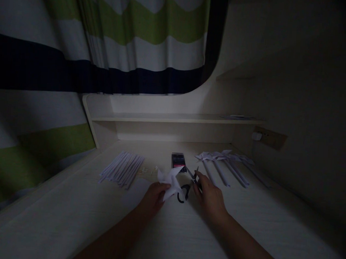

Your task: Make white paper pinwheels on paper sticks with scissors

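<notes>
My left hand (pixel 154 197) holds a white folded paper pinwheel head (pixel 169 179) just above the pale wooden desk (pixel 71 216). To its right, my right hand (pixel 210 196) rests with its fingers on a pair of black-handled scissors (pixel 187 185) lying on the desk, blades pointing away from me. The paper piece and the scissors sit close together between the two hands.
A fan of rolled white paper sticks (pixel 122 168) lies to the left. Several finished paper pinwheels on sticks (pixel 225 164) lie at the right. A small dark box (pixel 178 161) stands behind the scissors. A shelf (pixel 173 118), striped curtain (pixel 108 39) and wall socket (pixel 268 137) lie beyond.
</notes>
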Available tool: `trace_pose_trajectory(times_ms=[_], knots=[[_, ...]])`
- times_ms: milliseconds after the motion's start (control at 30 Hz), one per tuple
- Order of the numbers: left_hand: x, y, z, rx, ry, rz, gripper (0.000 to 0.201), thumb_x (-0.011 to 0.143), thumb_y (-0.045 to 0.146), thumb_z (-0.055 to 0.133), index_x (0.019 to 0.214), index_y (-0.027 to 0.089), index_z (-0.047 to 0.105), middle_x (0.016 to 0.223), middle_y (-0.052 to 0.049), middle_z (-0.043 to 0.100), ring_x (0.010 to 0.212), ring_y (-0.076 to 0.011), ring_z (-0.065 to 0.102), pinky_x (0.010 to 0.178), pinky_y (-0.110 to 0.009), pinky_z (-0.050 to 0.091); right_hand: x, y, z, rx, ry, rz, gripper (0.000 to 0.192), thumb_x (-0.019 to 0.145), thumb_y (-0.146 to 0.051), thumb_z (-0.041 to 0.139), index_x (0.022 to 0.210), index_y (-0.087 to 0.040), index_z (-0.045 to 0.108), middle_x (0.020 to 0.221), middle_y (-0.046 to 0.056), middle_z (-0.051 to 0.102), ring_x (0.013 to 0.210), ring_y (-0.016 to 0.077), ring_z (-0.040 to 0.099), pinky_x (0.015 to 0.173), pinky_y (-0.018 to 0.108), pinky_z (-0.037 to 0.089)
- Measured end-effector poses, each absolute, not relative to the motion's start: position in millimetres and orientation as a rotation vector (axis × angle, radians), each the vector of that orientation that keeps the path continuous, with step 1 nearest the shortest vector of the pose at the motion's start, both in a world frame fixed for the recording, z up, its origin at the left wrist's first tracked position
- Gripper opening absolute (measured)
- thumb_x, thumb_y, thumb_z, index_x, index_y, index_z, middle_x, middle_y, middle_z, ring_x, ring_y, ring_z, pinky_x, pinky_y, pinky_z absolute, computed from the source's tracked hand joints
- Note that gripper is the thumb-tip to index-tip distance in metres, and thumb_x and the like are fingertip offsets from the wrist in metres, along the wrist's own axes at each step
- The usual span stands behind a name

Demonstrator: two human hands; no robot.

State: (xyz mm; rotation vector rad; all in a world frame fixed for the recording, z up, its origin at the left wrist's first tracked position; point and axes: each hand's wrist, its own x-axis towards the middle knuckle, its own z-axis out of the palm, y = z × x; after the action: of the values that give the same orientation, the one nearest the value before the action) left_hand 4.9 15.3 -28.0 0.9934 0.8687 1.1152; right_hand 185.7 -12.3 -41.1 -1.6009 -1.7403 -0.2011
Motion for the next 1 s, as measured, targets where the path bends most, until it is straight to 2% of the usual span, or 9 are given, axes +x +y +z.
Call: trace_pose_trajectory(times_ms=[100, 233, 367, 467, 600, 733, 800, 900, 1000], knots=[[4.0, 22.0, -31.6, 0.966, 0.905, 1.096, 0.015, 0.055, 0.027, 0.064, 0.056, 0.014, 0.056, 0.053, -0.001, 0.057, 0.052, -0.0139, 0.055, 0.050, -0.023, 0.040, 190.6, -10.9, -40.2, -1.527, -1.551, -0.104, 0.033, 0.082, -0.029, 0.034, 0.110, -0.016, 0.047, 0.085, 0.009, 0.062, 0.068, 0.0204, 0.060, 0.058, 0.030, 0.044], [3.8, 25.1, -33.9, 1.038, 1.036, 1.150, 0.020, 0.055, 0.031, 0.065, 0.055, 0.012, 0.058, 0.049, -0.001, 0.057, 0.046, -0.0129, 0.052, 0.047, -0.023, 0.036, 192.0, -15.1, -30.3, -1.374, -1.332, 0.092, 0.030, 0.081, -0.037, 0.036, 0.086, -0.015, 0.057, 0.073, 0.008, 0.059, 0.061, 0.0174, 0.056, 0.052, 0.026, 0.042], [6.1, 22.5, -33.1, 1.107, 1.159, 1.209, 0.020, 0.052, 0.029, 0.066, 0.051, 0.012, 0.057, 0.045, 0.001, 0.053, 0.043, -0.0107, 0.047, 0.044, -0.021, 0.031, 184.1, -29.3, -15.5, -1.266, -1.298, 0.311, 0.025, 0.077, -0.040, 0.044, 0.066, -0.019, 0.050, 0.055, -0.001, 0.049, 0.051, 0.0130, 0.049, 0.041, 0.021, 0.035], [9.0, 20.1, -32.9, 1.144, 1.203, 1.208, 0.019, 0.052, 0.028, 0.066, 0.054, 0.011, 0.059, 0.047, 0.001, 0.053, 0.045, -0.0104, 0.046, 0.044, -0.021, 0.031, 173.9, -41.5, -6.7, -1.185, -1.450, 0.392, 0.029, 0.077, -0.039, 0.045, 0.056, -0.019, 0.047, 0.051, -0.003, 0.045, 0.048, 0.0107, 0.046, 0.045, 0.021, 0.035], [11.9, 18.0, -33.2, 1.163, 1.217, 1.173, 0.018, 0.054, 0.029, 0.064, 0.054, 0.011, 0.059, 0.049, 0.001, 0.054, 0.046, -0.0106, 0.046, 0.045, -0.021, 0.031, 160.6, -48.5, -6.4, -1.111, -1.584, 0.629, 0.025, 0.078, -0.039, 0.044, 0.068, -0.018, 0.053, 0.048, -0.004, 0.044, 0.044, 0.0097, 0.045, 0.042, 0.020, 0.035], [13.3, 14.8, -29.3, 1.190, 1.214, 1.186, 0.017, 0.053, 0.026, 0.064, 0.048, 0.012, 0.056, 0.045, 0.003, 0.051, 0.044, -0.0094, 0.043, 0.043, -0.020, 0.029, 153.9, -43.9, -17.9, -1.112, -1.533, 0.770, 0.020, 0.078, -0.037, 0.044, 0.083, -0.018, 0.051, 0.049, -0.006, 0.046, 0.037, 0.0079, 0.044, 0.037, 0.019, 0.036], [13.7, 13.0, -26.8, 1.205, 1.216, 1.186, 0.016, 0.053, 0.025, 0.063, 0.048, 0.012, 0.056, 0.044, 0.003, 0.049, 0.042, -0.0084, 0.041, 0.043, -0.019, 0.028, 153.6, -40.7, -23.4, -1.074, -1.563, 0.734, 0.018, 0.078, -0.035, 0.045, 0.077, -0.018, 0.052, 0.052, -0.004, 0.048, 0.039, 0.0078, 0.046, 0.038, 0.019, 0.037], [14.1, 11.9, -25.8, 1.236, 1.244, 1.174, 0.015, 0.053, 0.025, 0.063, 0.049, 0.012, 0.058, 0.044, 0.003, 0.049, 0.042, -0.0084, 0.040, 0.043, -0.020, 0.028, 155.8, -38.1, -26.8, -1.025, -1.686, 0.516, 0.019, 0.079, -0.031, 0.045, 0.069, -0.018, 0.055, 0.057, -0.001, 0.050, 0.047, 0.0096, 0.049, 0.044, 0.021, 0.040], [13.8, 13.3, -28.9, 1.276, 1.260, 1.163, 0.016, 0.053, 0.027, 0.063, 0.051, 0.012, 0.060, 0.045, 0.002, 0.051, 0.044, -0.0104, 0.044, 0.044, -0.020, 0.030, 158.7, -38.8, -25.1, -0.997, -1.781, 0.324, 0.018, 0.081, -0.026, 0.043, 0.075, -0.018, 0.058, 0.064, 0.002, 0.052, 0.056, 0.0118, 0.051, 0.052, 0.023, 0.042]])
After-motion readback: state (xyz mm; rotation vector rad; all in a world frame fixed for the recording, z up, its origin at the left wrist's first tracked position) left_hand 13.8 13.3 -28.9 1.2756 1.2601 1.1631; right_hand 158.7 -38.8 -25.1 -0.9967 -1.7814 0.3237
